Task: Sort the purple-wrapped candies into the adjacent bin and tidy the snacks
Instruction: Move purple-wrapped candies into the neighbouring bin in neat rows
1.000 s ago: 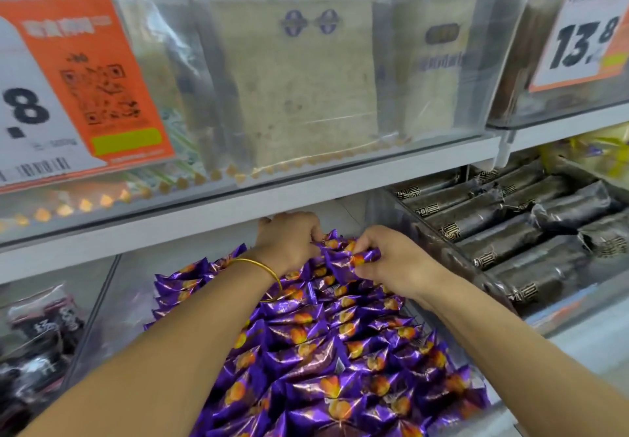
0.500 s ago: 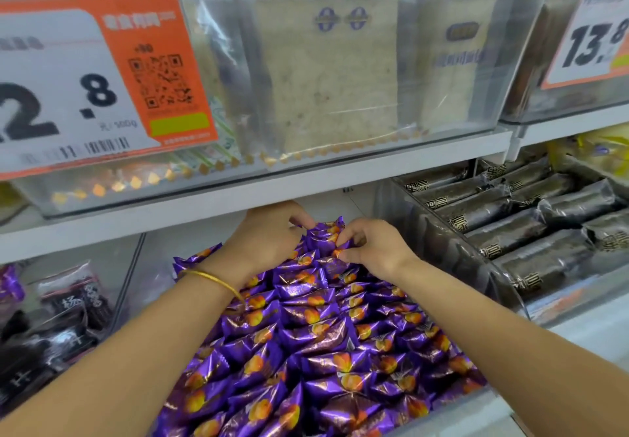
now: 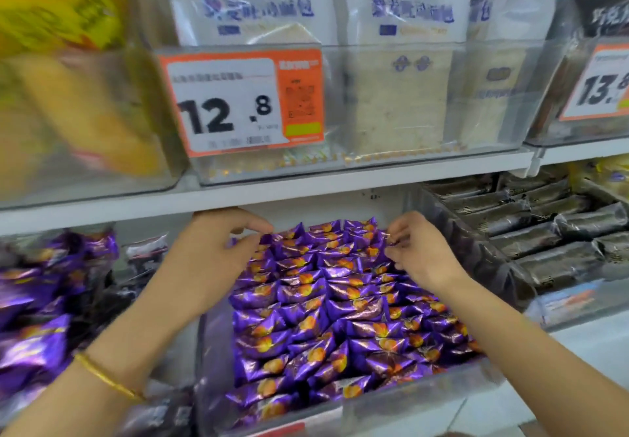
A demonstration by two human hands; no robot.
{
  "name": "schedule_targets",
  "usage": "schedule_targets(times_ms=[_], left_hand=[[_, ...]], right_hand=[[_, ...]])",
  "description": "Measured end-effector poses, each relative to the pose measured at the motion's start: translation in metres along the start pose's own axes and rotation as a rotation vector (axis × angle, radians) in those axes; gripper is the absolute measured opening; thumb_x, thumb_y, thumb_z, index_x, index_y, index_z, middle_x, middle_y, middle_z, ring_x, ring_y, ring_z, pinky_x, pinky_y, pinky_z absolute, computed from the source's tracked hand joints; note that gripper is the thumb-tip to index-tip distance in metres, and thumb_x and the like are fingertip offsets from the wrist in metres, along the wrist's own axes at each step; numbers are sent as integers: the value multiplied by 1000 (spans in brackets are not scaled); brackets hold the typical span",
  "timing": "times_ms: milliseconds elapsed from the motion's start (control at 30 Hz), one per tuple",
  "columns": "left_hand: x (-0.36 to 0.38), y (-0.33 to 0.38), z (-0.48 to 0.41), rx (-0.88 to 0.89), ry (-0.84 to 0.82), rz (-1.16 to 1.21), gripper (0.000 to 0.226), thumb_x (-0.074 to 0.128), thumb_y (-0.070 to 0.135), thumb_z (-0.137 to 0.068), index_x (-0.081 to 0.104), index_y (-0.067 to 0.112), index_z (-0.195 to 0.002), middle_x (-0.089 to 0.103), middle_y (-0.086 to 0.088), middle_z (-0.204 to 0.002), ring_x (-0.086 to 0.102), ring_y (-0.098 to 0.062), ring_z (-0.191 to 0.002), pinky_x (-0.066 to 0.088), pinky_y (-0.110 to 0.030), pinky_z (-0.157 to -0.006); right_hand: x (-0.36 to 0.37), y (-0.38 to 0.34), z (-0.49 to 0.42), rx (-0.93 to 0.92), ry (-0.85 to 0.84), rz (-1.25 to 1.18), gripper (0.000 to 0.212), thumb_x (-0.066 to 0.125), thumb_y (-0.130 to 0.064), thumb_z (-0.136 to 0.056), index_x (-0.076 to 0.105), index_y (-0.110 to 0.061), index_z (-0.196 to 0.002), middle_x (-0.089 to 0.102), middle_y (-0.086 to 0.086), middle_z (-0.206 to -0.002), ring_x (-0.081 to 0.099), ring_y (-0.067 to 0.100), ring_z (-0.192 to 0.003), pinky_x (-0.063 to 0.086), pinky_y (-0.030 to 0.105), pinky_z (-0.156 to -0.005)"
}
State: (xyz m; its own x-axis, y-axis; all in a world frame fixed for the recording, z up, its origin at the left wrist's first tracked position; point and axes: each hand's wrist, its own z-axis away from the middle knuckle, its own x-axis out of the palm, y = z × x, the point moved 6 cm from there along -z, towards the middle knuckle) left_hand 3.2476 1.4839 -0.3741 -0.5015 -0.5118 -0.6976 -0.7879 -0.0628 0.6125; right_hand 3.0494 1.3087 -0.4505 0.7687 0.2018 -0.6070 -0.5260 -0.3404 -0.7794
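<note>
Purple-wrapped candies with orange prints fill a clear bin on the lower shelf, lying in rough rows. My left hand reaches to the back left of the pile, thumb and forefinger pinched at the edge of a candy there. At the back right of the pile, the fingertips of my right hand pinch a wrapper edge. A gold bangle sits on my left wrist. More purple candies lie blurred in the bin to the left, mixed with dark packets.
The bin to the right holds dark-wrapped bars. A white shelf edge runs just above my hands. Above it stand clear bins with white bread bags, an orange 12.8 price tag and yellow packs.
My hands have moved apart, from the middle back of the pile to its back left and back right. The view has shifted so the upper shelf and left bin show more.
</note>
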Motion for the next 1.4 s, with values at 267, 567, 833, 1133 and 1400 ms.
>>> schedule_targets(times_ms=[267,567,833,1133,1400], left_hand=[[-84,-81,78,-155,296,-38,37,58,-10,-79,66,27,-78,65,5,-84,58,-4,-73,38,-5,-68],[-174,-136,141,-199,495,-222,37,59,-13,-72,69,17,-90,60,9,-88,57,-20,-82,44,-31,-79],[-189,-132,145,-111,599,39,53,48,-16,-80,58,35,-92,57,1,-104,58,2,-95,41,-5,-82],[-196,-135,147,-146,581,6,39,51,-11,-83,64,23,-95,53,9,-102,46,24,-92,35,2,-78],[-194,-140,147,-190,591,83,42,49,-4,-86,59,36,-89,59,3,-107,53,12,-92,34,2,-75]], right_hand=[[69,-164,114,-565,-209,-72,33,62,1,-80,52,-30,-88,54,-10,-89,55,0,-78,39,7,-67],[223,-244,115,-570,-594,25,46,64,0,-81,51,-11,-124,48,1,-105,49,15,-89,38,21,-76],[290,-272,113,-656,-872,212,113,81,-41,-67,3,-38,-148,-4,2,-157,-2,18,-145,14,37,-117],[303,-282,122,-665,-597,193,76,68,-42,-80,25,-33,-142,35,13,-135,45,31,-121,42,42,-99],[291,-276,129,-694,-531,230,59,72,-38,-77,49,-29,-130,43,2,-123,50,22,-111,45,41,-94]])
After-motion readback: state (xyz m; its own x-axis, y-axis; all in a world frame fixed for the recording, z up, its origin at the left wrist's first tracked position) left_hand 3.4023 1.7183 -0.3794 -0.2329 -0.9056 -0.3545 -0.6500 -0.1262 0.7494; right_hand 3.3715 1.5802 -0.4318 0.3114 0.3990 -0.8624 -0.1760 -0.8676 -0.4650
